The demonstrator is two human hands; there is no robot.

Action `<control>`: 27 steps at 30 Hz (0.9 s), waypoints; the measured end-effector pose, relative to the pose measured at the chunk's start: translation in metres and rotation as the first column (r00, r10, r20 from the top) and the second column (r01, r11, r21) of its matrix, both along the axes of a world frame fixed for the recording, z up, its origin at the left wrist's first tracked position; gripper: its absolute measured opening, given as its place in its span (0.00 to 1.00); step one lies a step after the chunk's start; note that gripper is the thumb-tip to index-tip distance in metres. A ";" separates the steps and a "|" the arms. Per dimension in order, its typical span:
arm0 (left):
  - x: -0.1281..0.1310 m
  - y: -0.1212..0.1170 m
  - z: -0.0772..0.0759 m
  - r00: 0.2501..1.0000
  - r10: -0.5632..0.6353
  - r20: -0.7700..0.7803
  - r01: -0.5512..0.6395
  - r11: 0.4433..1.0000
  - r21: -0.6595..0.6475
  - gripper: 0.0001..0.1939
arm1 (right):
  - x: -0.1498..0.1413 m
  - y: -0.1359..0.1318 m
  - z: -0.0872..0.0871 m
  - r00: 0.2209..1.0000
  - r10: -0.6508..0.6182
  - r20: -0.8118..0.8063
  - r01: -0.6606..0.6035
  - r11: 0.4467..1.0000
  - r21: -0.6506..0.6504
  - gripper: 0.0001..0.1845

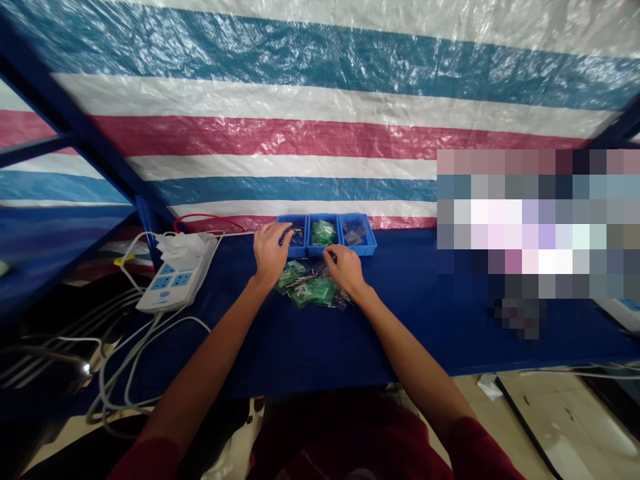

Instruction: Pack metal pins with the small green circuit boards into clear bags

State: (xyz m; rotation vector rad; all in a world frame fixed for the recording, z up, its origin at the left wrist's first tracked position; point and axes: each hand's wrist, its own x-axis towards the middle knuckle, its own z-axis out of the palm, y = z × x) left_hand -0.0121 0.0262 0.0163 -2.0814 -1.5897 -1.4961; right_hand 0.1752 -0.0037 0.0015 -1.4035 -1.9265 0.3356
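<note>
Three small blue bins stand side by side at the back of the blue table. The left bin (299, 253) holds thin dark metal pieces (298, 233), the middle bin (323, 252) green packets (323, 233), and the right bin (367, 249) clear packets (354, 235). My left hand (271, 252) reaches over the left bin's edge, fingers curled toward the thumb; what they grip is too small to make out. In front of the middle bin, my right hand (346, 268) is closed in a pinch, its contents hidden. Between my hands lies a pile of green packets (306, 291) mixed with thin metal pieces.
At left, a white power strip (165, 287) with plugged-in adapters trails several white cables (135, 353) over the table edge. A striped plastic sheet (300, 140) hangs behind the table (310, 353). Blue frame posts (107, 153) rise at left. The right side is partly pixelated.
</note>
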 end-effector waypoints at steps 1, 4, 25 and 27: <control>-0.003 0.001 0.002 0.997 0.004 -0.082 -0.008 0.999 -0.039 0.13 | 0.000 0.000 0.000 0.999 -0.001 0.038 0.002 0.999 -0.033 0.10; -0.009 -0.004 0.008 0.947 -0.118 -0.297 0.028 0.957 -0.290 0.12 | 0.000 0.001 0.000 0.991 0.024 0.130 -0.009 0.993 -0.116 0.07; 0.008 -0.016 0.002 0.823 -0.265 -0.503 -0.062 0.837 -0.543 0.04 | -0.004 0.015 0.008 0.984 0.075 0.165 -0.069 0.997 -0.043 0.07; 0.006 -0.013 0.007 0.845 -0.254 -0.470 -0.047 0.841 -0.538 0.04 | -0.003 0.017 0.011 0.984 0.078 0.159 -0.071 0.996 -0.048 0.07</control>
